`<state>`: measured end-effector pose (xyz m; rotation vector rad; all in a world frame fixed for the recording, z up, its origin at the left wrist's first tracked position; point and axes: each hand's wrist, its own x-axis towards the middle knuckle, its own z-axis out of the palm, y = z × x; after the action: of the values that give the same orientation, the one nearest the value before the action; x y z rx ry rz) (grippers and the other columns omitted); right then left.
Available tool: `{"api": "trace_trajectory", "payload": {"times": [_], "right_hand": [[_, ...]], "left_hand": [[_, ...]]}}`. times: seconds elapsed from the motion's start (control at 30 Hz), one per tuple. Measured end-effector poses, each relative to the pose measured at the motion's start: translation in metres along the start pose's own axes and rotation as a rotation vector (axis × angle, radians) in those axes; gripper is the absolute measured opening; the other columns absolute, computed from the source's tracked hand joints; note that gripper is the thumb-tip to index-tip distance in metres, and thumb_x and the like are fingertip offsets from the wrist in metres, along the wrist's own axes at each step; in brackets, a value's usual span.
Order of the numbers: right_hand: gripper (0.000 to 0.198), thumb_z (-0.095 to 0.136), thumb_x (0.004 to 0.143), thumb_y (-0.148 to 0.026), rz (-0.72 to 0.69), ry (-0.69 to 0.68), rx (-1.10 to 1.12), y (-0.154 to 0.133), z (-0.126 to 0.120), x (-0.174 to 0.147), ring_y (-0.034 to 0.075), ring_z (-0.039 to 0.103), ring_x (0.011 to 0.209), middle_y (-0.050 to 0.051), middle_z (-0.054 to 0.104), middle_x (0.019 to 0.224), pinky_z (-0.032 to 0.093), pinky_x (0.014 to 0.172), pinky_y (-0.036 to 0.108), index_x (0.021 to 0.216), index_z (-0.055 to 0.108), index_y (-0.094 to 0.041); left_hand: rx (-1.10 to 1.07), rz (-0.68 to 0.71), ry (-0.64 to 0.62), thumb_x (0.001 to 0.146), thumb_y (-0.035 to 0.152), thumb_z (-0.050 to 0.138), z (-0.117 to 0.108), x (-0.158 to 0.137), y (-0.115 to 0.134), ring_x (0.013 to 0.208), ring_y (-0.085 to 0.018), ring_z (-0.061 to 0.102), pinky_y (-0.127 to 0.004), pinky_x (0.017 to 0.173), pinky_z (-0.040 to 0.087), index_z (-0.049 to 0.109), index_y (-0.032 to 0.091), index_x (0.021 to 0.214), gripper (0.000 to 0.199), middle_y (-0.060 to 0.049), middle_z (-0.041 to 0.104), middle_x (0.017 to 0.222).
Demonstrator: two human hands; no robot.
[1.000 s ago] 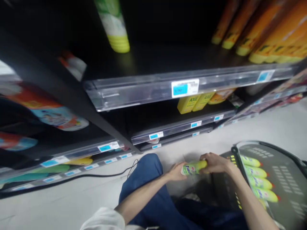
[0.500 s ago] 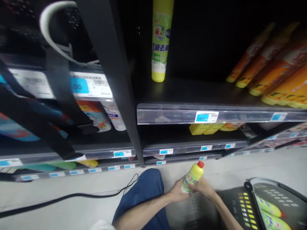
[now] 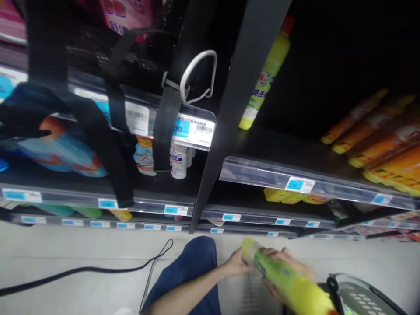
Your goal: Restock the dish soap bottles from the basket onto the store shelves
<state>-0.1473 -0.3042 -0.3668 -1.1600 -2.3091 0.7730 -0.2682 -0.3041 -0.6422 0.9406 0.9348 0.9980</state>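
- In the head view, the person's right hand (image 3: 290, 264) is closed around the middle of a yellow-green bottle (image 3: 295, 286), fingers wrapped about its body.
- That bottle is held in the air over the floor, slanting, its base toward the left hand and its red cap toward the lower right, just beside the basket in this view; it's blurred.
- The left hand (image 3: 236, 264) is at the base end, fingers partly curled; I can't tell whether it grips or merely touches.
- A dark basket (image 3: 382, 302) with a handle sits at the lower right, a bit of green showing inside.
- On the shelf ahead, 1 similar bottle (image 3: 266, 81) stands by the upright, well apart from the orange bottles (image 3: 390, 140) at right.
- Yellow packs (image 3: 275, 195) sit on the shelf below.
- A blue-trousered knee (image 3: 198, 258) is beside the left forearm, and a black cable (image 3: 98, 270) runs across the pale floor (image 3: 82, 245).
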Motion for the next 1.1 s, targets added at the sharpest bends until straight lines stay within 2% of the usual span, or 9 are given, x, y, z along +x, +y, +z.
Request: {"api": "trace_trajectory", "payload": {"times": [0.1, 0.17, 0.27, 0.33, 0.5, 0.63, 0.83, 0.97, 1.1], "right_hand": [[0.047, 0.084, 0.061, -0.045, -0.121, 0.377, 0.058, -0.038, -0.033, 0.008, 0.038, 0.073, 0.096, 0.005, 0.071, 0.101, 0.062, 0.084, 0.059, 0.102, 0.062, -0.051], [0.051, 0.083, 0.070, -0.040, -0.120, 0.568, 0.136, -0.072, -0.053, 0.021, 0.036, 0.065, 0.121, 0.004, 0.068, 0.119, 0.053, 0.106, 0.062, 0.113, 0.059, -0.050], [0.061, 0.080, 0.077, -0.037, -0.243, 0.719, 0.304, -0.121, -0.078, 0.055, 0.032, 0.043, 0.148, -0.001, 0.054, 0.147, 0.037, 0.123, 0.061, 0.130, 0.054, -0.050], [0.061, 0.078, 0.079, -0.038, -0.314, 0.703, 0.381, -0.143, -0.089, 0.085, 0.030, 0.037, 0.152, -0.004, 0.050, 0.152, 0.036, 0.125, 0.058, 0.134, 0.053, -0.049], [0.067, 0.086, 0.069, -0.044, -0.304, 0.685, 0.462, -0.159, -0.102, 0.160, 0.031, 0.063, 0.127, 0.007, 0.066, 0.129, 0.052, 0.110, 0.055, 0.129, 0.061, -0.028], [0.061, 0.090, 0.065, -0.045, -0.261, 0.700, 0.484, -0.164, -0.098, 0.205, 0.029, 0.069, 0.114, 0.011, 0.072, 0.114, 0.058, 0.102, 0.049, 0.113, 0.064, -0.017], [0.060, 0.091, 0.063, -0.053, -0.306, 0.431, 0.385, -0.184, -0.092, 0.265, 0.030, 0.070, 0.110, 0.013, 0.074, 0.111, 0.061, 0.095, 0.048, 0.101, 0.064, -0.015], [0.068, 0.086, 0.071, -0.060, -0.435, 0.320, 0.317, -0.191, -0.093, 0.304, 0.028, 0.066, 0.118, 0.010, 0.070, 0.123, 0.060, 0.095, 0.046, 0.115, 0.058, -0.017], [0.076, 0.072, 0.081, -0.071, -0.491, 0.410, 0.276, -0.188, -0.079, 0.329, 0.021, 0.063, 0.121, 0.006, 0.065, 0.133, 0.056, 0.103, 0.041, 0.133, 0.045, -0.022]], "left_hand": [[0.087, -0.077, 0.029, 0.063, 0.017, 0.076, -0.002, 0.000, -0.008, 0.077, -0.018, 0.062, -0.031, 0.070, 0.052, 0.068, 0.017, 0.118, 0.056, -0.004, 0.069, 0.095], [0.134, -0.101, 0.004, 0.064, 0.014, 0.072, -0.002, 0.000, -0.010, 0.073, -0.016, 0.061, -0.028, 0.067, 0.049, 0.072, 0.017, 0.109, 0.045, -0.003, 0.070, 0.089], [0.191, -0.114, -0.021, 0.066, 0.014, 0.069, 0.000, 0.000, -0.011, 0.074, -0.016, 0.061, -0.027, 0.069, 0.049, 0.076, 0.017, 0.099, 0.034, -0.002, 0.071, 0.088], [0.222, -0.126, -0.020, 0.068, 0.015, 0.067, -0.001, -0.001, -0.012, 0.073, -0.016, 0.062, -0.027, 0.069, 0.049, 0.078, 0.017, 0.096, 0.030, -0.003, 0.071, 0.088], [0.289, -0.162, -0.008, 0.071, 0.017, 0.062, -0.009, -0.003, -0.017, 0.072, -0.018, 0.066, -0.029, 0.069, 0.050, 0.079, 0.015, 0.091, 0.027, -0.004, 0.072, 0.086], [0.311, -0.178, 0.000, 0.071, 0.018, 0.062, -0.011, -0.001, -0.016, 0.070, -0.019, 0.067, -0.029, 0.066, 0.050, 0.077, 0.016, 0.093, 0.027, -0.002, 0.069, 0.079], [0.257, -0.176, -0.022, 0.073, 0.018, 0.059, -0.007, 0.000, -0.015, 0.074, -0.018, 0.067, -0.028, 0.068, 0.050, 0.075, 0.015, 0.096, 0.028, -0.003, 0.071, 0.080], [0.228, -0.192, -0.040, 0.074, 0.018, 0.059, -0.003, -0.003, -0.013, 0.073, -0.016, 0.067, -0.027, 0.069, 0.051, 0.075, 0.014, 0.101, 0.031, -0.004, 0.073, 0.085], [0.213, -0.208, -0.045, 0.076, 0.016, 0.057, 0.009, -0.005, -0.014, 0.074, -0.016, 0.068, -0.026, 0.069, 0.051, 0.074, 0.013, 0.107, 0.036, -0.005, 0.073, 0.085]]}}
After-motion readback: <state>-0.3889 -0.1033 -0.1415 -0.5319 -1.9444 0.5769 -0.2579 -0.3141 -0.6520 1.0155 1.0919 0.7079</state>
